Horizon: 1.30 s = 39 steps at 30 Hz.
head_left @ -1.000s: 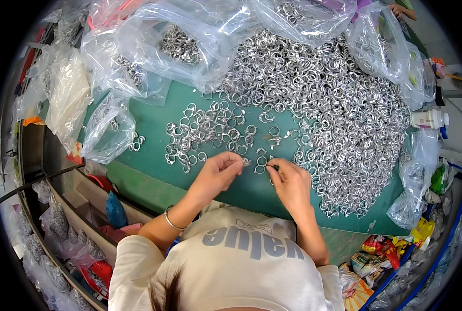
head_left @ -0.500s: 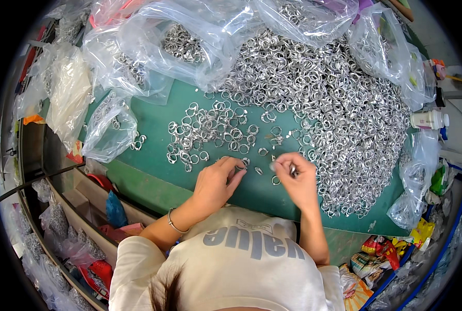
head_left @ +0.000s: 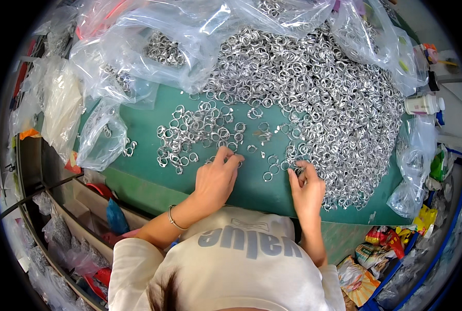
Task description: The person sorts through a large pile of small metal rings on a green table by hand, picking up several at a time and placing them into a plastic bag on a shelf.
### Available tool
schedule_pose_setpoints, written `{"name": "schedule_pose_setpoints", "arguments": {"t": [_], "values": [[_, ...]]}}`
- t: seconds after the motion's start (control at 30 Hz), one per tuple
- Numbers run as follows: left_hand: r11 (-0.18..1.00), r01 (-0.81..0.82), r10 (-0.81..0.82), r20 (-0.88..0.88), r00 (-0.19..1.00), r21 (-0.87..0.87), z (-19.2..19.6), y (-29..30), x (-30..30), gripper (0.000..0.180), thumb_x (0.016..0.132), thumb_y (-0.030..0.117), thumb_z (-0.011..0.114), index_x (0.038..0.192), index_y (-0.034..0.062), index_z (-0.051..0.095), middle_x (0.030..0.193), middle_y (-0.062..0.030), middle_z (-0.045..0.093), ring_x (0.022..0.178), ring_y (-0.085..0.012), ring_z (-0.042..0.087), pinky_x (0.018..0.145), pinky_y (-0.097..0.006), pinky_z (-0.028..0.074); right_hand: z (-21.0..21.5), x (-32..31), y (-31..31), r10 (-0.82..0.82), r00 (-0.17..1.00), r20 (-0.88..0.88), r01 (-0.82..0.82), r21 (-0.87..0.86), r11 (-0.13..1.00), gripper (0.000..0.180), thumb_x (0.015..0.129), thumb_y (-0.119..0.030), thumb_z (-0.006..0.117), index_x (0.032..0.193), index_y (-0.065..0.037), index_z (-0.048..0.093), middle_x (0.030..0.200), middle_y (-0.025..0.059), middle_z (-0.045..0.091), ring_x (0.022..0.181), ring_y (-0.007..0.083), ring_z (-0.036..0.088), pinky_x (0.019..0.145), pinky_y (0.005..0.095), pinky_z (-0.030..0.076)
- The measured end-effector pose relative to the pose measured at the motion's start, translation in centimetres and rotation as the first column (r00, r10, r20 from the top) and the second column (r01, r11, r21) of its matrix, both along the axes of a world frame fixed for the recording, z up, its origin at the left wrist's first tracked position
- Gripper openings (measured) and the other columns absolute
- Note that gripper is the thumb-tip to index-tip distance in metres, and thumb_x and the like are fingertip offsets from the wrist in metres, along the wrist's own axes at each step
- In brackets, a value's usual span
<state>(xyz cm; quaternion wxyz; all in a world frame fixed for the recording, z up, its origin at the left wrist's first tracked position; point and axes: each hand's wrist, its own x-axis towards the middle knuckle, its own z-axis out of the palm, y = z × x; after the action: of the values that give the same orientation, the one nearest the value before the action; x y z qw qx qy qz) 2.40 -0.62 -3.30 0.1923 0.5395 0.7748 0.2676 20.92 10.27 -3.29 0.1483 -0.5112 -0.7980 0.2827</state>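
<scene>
Small silver metal rings lie in a large heap point(head_left: 345, 119) on the green table point(head_left: 153, 155), with a smaller group of rings point(head_left: 200, 127) to its left. My left hand point(head_left: 215, 179) is at the near edge of the smaller group, its fingers bent and drawn together on a silver ring point(head_left: 240, 164), partly hidden by the fingertips. At the heap's near left edge, my right hand point(head_left: 308, 192) has its thumb and fingers apart around loose rings. Several single rings point(head_left: 268, 176) lie between the hands.
Clear plastic bags point(head_left: 189, 57) with rings spread along the far side. A smaller clear bag point(head_left: 102, 137) lies at left, a white bottle point(head_left: 424, 104) at right. An open drawer point(head_left: 81, 202) is at lower left; colourful packets point(head_left: 381, 243) sit at lower right.
My right hand has moved right to the heap's edge and its fingers have spread. My left hand has shifted slightly toward the smaller group. Single rings between the hands lie differently.
</scene>
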Motion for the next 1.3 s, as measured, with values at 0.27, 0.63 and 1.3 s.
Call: {"name": "schedule_pose_setpoints", "arguments": {"t": [0.27, 0.63, 1.3], "values": [[0.981, 0.193, -0.19, 0.073, 0.979, -0.033, -0.3, 2.7, 3.0, 0.029, 0.082, 0.022, 0.067, 0.107, 0.0123, 0.058, 0.092, -0.0063, 0.055, 0.062, -0.0296, 0.06, 0.051, -0.039, 0.049, -0.4, -0.9, -0.6, 0.031, 0.995, -0.09, -0.029, 0.025, 0.999, 0.01, 0.083, -0.009, 0.065, 0.092, -0.007, 0.063, 0.058, 0.0102, 0.059, 0.046, 0.0271, 0.057, 0.045, 0.0375, 0.043], [0.987, 0.003, -0.004, -0.005, 1.0, -0.159, 0.4, 1.4, 0.8, 0.026, 0.082, 0.013, 0.064, 0.106, 0.0109, 0.055, 0.095, -0.0085, 0.054, 0.063, -0.0301, 0.061, 0.053, -0.04, 0.049, -0.3, -2.3, -0.2, 0.161, 0.986, 0.052, -0.168, 0.169, 0.971, 0.016, 0.083, -0.012, 0.066, 0.098, -0.008, 0.063, 0.056, 0.0111, 0.057, 0.047, 0.0261, 0.057, 0.044, 0.0352, 0.042], [0.996, 0.09, -0.09, -0.012, 0.996, -0.004, -0.5, 2.4, 0.9, 0.015, 0.082, 0.009, 0.064, 0.096, 0.0089, 0.06, 0.099, -0.0061, 0.055, 0.056, -0.0284, 0.06, 0.05, -0.039, 0.049, 1.0, -0.4, 3.7, 0.036, 0.94, -0.339, -0.15, -0.315, 0.937, 0.007, 0.081, -0.004, 0.068, 0.086, -0.001, 0.065, 0.051, 0.0028, 0.044, 0.047, 0.006, 0.04, 0.045, 0.0242, 0.031]]}}
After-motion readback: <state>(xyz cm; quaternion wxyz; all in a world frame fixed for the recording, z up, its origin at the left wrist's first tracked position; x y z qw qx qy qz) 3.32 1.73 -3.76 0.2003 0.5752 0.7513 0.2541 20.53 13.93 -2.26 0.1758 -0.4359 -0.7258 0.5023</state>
